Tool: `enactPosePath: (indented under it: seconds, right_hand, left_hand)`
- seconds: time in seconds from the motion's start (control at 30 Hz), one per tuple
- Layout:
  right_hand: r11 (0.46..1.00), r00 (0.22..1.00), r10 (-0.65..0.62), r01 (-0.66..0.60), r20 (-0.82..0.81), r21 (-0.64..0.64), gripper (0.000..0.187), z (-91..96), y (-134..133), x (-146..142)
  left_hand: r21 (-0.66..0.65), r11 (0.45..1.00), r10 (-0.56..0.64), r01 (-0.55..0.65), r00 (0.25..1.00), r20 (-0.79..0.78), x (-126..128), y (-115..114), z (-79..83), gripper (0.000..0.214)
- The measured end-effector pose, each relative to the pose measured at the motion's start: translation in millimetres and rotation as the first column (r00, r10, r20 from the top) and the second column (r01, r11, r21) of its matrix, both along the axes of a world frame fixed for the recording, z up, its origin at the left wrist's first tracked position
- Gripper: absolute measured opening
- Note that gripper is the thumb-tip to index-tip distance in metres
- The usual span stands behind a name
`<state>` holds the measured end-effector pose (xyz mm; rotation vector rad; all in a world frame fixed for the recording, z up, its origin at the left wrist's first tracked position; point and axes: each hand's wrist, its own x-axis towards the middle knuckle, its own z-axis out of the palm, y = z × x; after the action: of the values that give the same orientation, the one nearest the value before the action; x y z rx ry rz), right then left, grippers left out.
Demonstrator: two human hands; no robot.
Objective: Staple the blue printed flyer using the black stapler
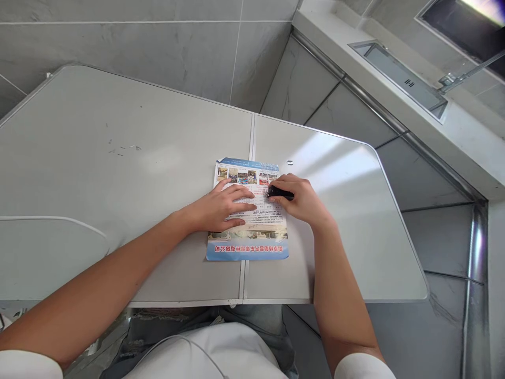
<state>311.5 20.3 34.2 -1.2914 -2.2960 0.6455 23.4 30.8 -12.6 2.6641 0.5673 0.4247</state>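
Observation:
A printed leaflet point(248, 251) with blue bands, small photos and rows of text lies on the table across its middle seam, its print upside down to me. My left hand point(229, 206) rests flat on the leaflet's left half, fingers spread. At the leaflet's right edge, my right hand point(300, 197) grips a small black stapler point(281, 192), whose front end is over the sheet. The palm covers the stapler's rear, and I cannot tell whether the paper is between its jaws.
The white folding table point(177, 131) stands by a grey tiled wall point(118, 47). Small metallic bits point(290, 162) lie beyond the right hand, and several dark specks point(122, 148) are at the left. A white cable point(55, 217) crosses the left side. A counter with a sink point(402, 79) is at the right.

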Motion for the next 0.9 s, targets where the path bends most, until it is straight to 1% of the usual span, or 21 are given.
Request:
enactPosePath:
  seconds: [0.2,0.37,0.7,0.9]
  right_hand:
    - [1.000,0.999,-0.002,0.002,0.045,0.007,0.024,1.7,-0.3,-2.5]
    - [1.000,0.998,-0.001,0.000,0.058,0.015,0.022,1.4,-0.7,-3.5]
    - [1.000,0.997,-0.006,0.004,0.080,0.017,0.021,1.3,-1.9,-6.5]
    - [1.000,0.994,0.002,-0.003,0.111,0.010,0.018,3.0,-1.7,-8.3]
  left_hand:
    - [-0.015,1.000,0.006,-0.005,0.999,0.043,0.8,-0.1,-0.6,0.043]
    - [-0.005,1.000,0.001,-0.001,1.000,0.019,1.6,0.2,-1.4,0.042]
    - [-0.002,1.000,0.007,-0.007,0.999,0.032,1.5,-0.3,-0.4,0.043]
    - [0.007,1.000,0.000,0.000,1.000,-0.009,1.8,-0.7,-1.0,0.040]
